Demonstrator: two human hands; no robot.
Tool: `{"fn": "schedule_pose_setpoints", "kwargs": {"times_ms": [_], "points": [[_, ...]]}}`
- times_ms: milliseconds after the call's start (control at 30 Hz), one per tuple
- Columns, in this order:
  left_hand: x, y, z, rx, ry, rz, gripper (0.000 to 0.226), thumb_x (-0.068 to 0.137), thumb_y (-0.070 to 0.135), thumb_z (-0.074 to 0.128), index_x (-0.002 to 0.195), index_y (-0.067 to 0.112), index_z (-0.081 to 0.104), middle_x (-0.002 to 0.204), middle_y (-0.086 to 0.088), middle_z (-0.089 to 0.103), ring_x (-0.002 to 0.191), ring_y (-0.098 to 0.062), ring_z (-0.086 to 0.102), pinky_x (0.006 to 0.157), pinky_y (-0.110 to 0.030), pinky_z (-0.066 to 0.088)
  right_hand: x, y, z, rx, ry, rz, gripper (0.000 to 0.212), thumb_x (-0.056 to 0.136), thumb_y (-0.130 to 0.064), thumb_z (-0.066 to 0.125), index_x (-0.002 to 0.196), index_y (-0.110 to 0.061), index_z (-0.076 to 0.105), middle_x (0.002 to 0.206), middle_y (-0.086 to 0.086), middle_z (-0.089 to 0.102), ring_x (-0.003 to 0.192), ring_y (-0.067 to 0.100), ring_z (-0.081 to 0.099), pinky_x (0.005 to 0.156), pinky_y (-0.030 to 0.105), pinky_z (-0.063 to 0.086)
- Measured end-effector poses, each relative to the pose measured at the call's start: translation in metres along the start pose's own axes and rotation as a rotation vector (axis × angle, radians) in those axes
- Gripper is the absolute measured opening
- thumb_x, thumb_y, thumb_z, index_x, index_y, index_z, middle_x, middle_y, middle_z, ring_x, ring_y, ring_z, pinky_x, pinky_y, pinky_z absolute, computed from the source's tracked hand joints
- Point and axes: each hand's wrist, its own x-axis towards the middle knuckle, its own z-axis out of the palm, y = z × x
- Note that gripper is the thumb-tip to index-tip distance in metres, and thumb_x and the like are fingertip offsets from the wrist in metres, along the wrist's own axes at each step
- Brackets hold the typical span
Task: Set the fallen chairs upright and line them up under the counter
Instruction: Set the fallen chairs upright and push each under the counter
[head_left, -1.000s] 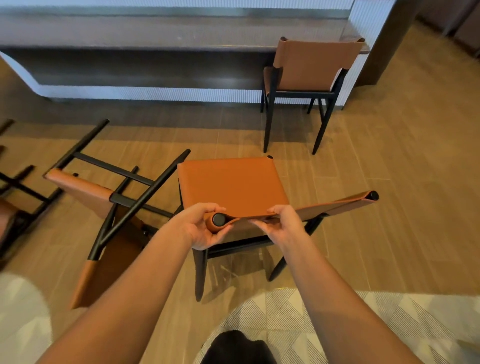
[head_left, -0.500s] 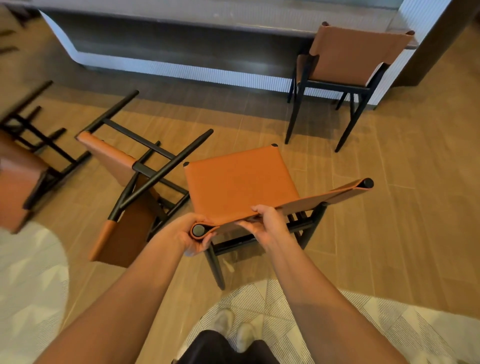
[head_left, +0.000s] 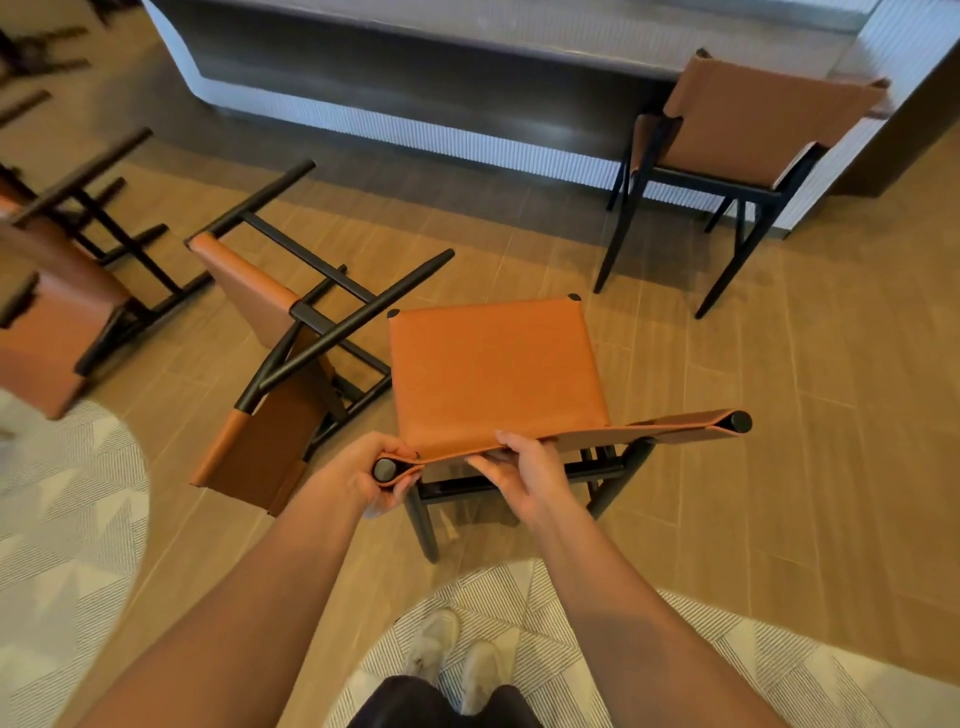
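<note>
My left hand grips the left end of the chair backrest and my right hand pinches its top edge. The chair stands at twelve o'clock from both. A fallen chair lies at ten.

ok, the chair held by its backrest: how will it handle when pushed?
The backrest looks like a leather sling bowing between posts, so probably floppy. The left hand grips a post, likely firmer than the right hand pinching leather. Thin legs, high grip: may tip forward.
</note>
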Motion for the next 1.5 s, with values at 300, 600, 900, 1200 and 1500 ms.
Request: {"fn": "schedule_pose_setpoints", "kwargs": {"times_ms": [300,600,900,1200,1500], "points": [[0.008,-0.046,0.016,-0.754,-0.079,0.353,0.058,0.089,0.053,0.056,0.113,0.000,0.054,0.101,-0.018,0.062,0.097,-0.029,0.063,0.068,-0.033,0.054,0.000,-0.015,-0.016,0.046,0.075,0.080,0.026,0.093,-0.014,0.060,0.115,-0.006,0.049,0.111,0.025,0.057,0.095,0.038,0.060,0.061,0.053,0.055],[0.011,-0.057,0.084,-0.572,-0.101,0.481,0.028,0.095,0.023,0.058,0.116,0.009,0.046,0.107,-0.016,0.058,0.106,-0.033,0.055,0.094,-0.048,0.045,0.003,-0.059,-0.055,-0.118,0.228,-0.067,0.031,0.094,-0.027,0.056,0.118,-0.007,0.052,0.101,0.018,0.061,0.095,0.032,0.063,0.071,0.045,0.054],[0.013,-0.035,0.101,-0.736,-0.148,0.350,0.022,0.089,0.001,0.052,0.110,0.004,0.049,0.105,-0.018,0.054,0.092,-0.033,0.055,0.083,-0.049,0.048,0.018,-0.091,-0.049,-0.035,0.219,0.007,0.039,0.097,-0.012,0.049,0.134,-0.004,0.043,0.126,0.022,0.053,0.117,0.039,0.053,0.095,0.061,0.045],[-0.009,0.032,0.109,-0.703,-0.147,0.371,0.034,0.088,0.003,0.058,0.121,0.008,0.048,0.118,-0.017,0.053,0.109,-0.032,0.051,0.100,-0.050,0.043,0.042,-0.134,0.004,-0.074,0.232,-0.030,0.043,0.095,0.002,0.042,0.138,-0.001,0.037,0.134,0.022,0.046,0.118,0.047,0.046,0.076,0.064,0.050],[-0.025,0.112,0.117,-0.471,-0.191,0.357,0.010,0.087,0.001,0.048,0.092,0.009,0.048,0.092,-0.011,0.052,0.090,-0.024,0.053,0.096,-0.040,0.045,0.063,-0.182,0.073,-0.112,0.215,-0.028,0.044,0.096,0.006,0.035,0.140,-0.001,0.033,0.145,0.028,0.034,0.134,0.056,0.027,0.095,0.064,0.042]]}}
